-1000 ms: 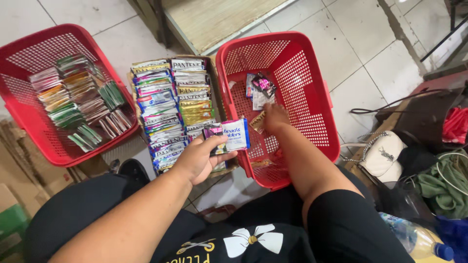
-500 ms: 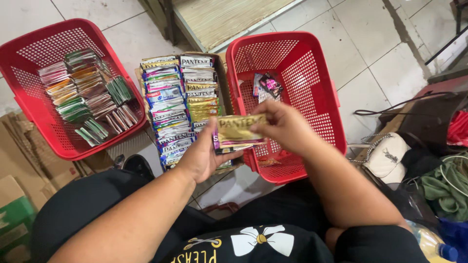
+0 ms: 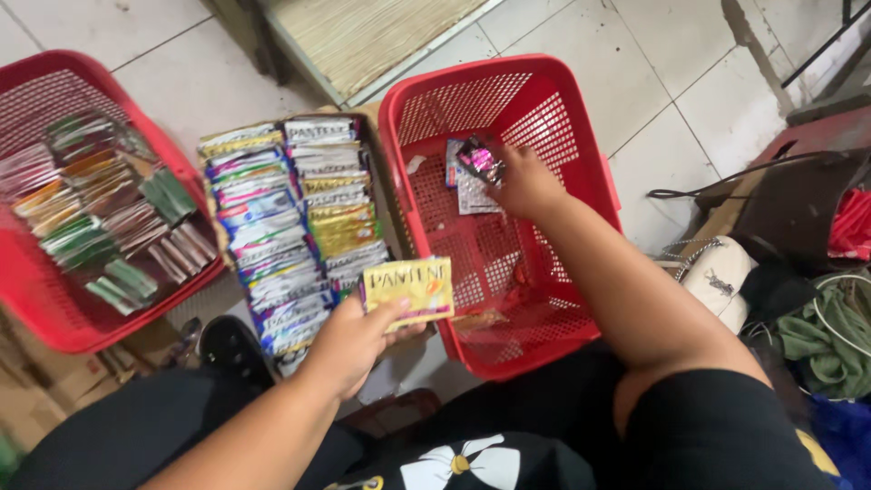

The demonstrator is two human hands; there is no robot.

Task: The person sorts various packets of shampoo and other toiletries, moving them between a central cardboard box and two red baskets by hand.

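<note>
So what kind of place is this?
Probably a small shop's floor or back room: rows of sachets laid out, red baskets on floor tiles. The left hand holds a yellow sachet.

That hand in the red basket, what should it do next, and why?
Probably close the right hand on the dark pink sachet and lift it out. Its fingers already rest on the few sachets in the red basket, while the left hand holds a yellow sachet beside the sorted rows.
</note>
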